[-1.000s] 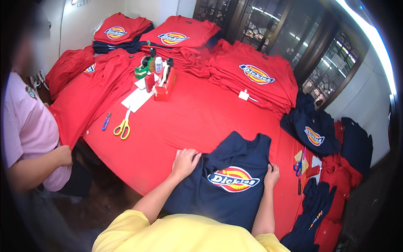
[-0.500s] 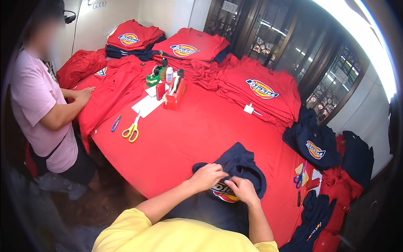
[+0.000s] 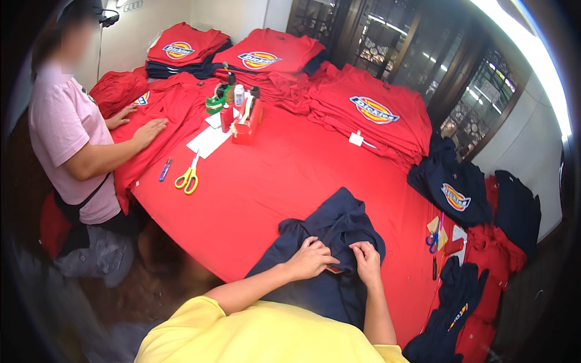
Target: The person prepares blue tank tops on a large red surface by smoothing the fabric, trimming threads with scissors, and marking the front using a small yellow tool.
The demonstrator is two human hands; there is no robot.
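Note:
A crumpled navy shirt (image 3: 339,212) lies at the table's near edge, in front of my yellow-sleeved body. My left hand (image 3: 311,260) is closed on its fabric near the neck opening, fingers bent. To the right, my right hand (image 3: 366,260) pinches the shirt between thumb and fingertips, a short gap away from the left. Most of the printed chest logo is covered by folded cloth and my left hand; a small reddish bit shows beneath the fingers.
Yellow-handled scissors (image 3: 187,180), a small blue cutter (image 3: 165,170) and a red holder (image 3: 247,128) stand or lie left on the red-covered table (image 3: 272,175). Stacked red shirts (image 3: 372,112) line the far side. Blue scissors (image 3: 432,243) lie right. A co-worker (image 3: 78,133) stands left.
My hands have moved apart, the right one shifting rightward. The shirt's cloth has been folded over, hiding most of its logo. The co-worker's hands have spread over the red garment.

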